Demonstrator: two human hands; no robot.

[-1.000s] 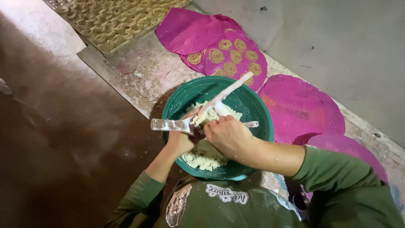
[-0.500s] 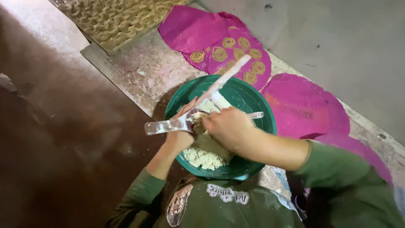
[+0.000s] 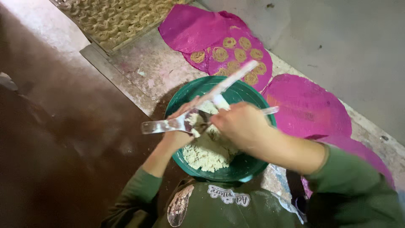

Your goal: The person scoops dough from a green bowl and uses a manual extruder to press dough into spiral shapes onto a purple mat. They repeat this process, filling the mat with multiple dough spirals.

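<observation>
We're looking straight down at a green bowl [image 3: 249,166] on the floor, with a heap of pale crumbly dough [image 3: 206,150] piled in its near-left part. Our left hand [image 3: 182,126] is clenched round a metal press tool [image 3: 168,124]; its flat handle juts out left past the bowl's rim, dusted with flour. Our right hand [image 3: 240,122] is closed over the middle of that tool, right above the dough, and it hides what its fingers are pinching, so we can't tell exactly what that grip holds. A long white bar [image 3: 230,82] slants up and right from between the hands, crossing the bowl's far rim, and a shorter arm [image 3: 270,110] pokes out to the right.

Around the bowl: a magenta sheet [image 3: 198,29] beyond it carries a cluster of small tan noodle coils [image 3: 236,55], the white bar's tip lying across their near edge in our view. A second magenta sheet [image 3: 312,105] sits to the right, bare, partly covered by our right forearm in its green sleeve [image 3: 354,185]. Far upper left, a mat [image 3: 114,17] is spread with more coils. Grey concrete floor [image 3: 337,38] fills the upper right.
</observation>
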